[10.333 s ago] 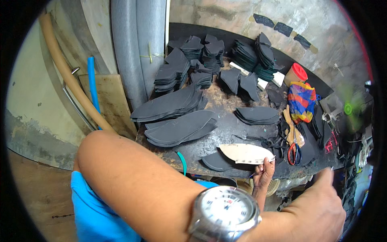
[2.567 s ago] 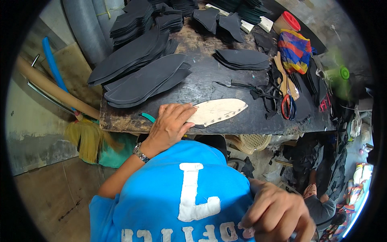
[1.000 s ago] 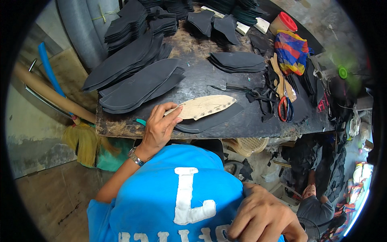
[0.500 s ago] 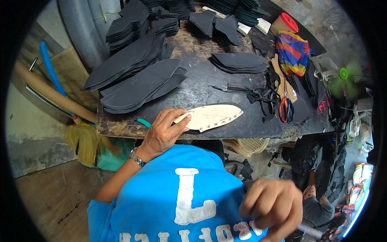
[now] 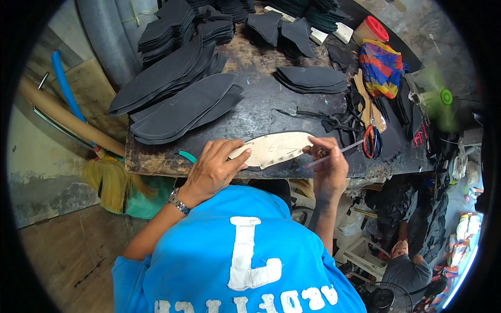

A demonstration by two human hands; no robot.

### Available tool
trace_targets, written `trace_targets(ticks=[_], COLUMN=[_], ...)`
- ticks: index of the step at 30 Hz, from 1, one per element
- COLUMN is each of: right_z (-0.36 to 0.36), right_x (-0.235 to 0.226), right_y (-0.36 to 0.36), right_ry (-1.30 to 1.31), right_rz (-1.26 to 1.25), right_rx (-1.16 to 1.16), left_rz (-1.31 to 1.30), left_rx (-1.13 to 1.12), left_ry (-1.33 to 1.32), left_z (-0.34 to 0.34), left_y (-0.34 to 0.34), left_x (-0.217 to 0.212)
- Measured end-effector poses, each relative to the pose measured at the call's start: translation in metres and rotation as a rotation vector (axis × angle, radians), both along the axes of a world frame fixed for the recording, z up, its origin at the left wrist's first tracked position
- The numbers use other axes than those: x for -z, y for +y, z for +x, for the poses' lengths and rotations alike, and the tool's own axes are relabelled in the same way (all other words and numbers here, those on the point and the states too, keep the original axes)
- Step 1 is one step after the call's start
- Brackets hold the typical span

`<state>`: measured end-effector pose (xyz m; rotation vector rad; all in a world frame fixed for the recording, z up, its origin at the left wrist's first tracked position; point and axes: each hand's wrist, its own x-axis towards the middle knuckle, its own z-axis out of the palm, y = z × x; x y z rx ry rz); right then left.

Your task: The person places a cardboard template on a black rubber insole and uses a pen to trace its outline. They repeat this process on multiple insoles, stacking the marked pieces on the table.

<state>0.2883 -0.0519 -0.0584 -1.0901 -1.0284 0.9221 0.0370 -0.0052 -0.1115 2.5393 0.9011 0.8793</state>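
Workbench [image 5: 261, 112], dark, worn. Stacked black sole blanks [image 5: 182, 107] beyond the grip. Pale sole pattern [image 5: 274, 149] lies on a black sheet at the near edge, pressed flat under left hand [image 5: 214, 169]; right hand [image 5: 329, 161] pinches a thin marking pen [image 5: 334, 154] at its toe end. Step judged: tracing the outline; next, steady pressure while following the edge.

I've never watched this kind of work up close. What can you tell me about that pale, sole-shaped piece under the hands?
The pale template is a flat, beige, sole-shaped piece, like card or thin board, with small dark marks along it. It lies lengthwise near the front edge of the dark worktable, on a black sheet. The left hand presses its rear end; the right hand, holding a thin pen-like tool, meets its front end.
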Motion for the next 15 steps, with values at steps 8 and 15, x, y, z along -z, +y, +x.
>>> trace_targets(ticks=[8, 15], right_z=[-0.019, -0.029], right_x=[0.031, 0.029], right_y=[-0.010, -0.009], right_ry=[-0.317, -0.608], right_rz=[-0.109, -0.048], right_rx=[-0.055, -0.141], left_rz=[0.002, 0.023], left_rx=[0.004, 0.006], left_ry=[0.026, 0.027], left_z=[0.000, 0.001], left_y=[0.000, 0.001], left_x=[-0.003, -0.001])
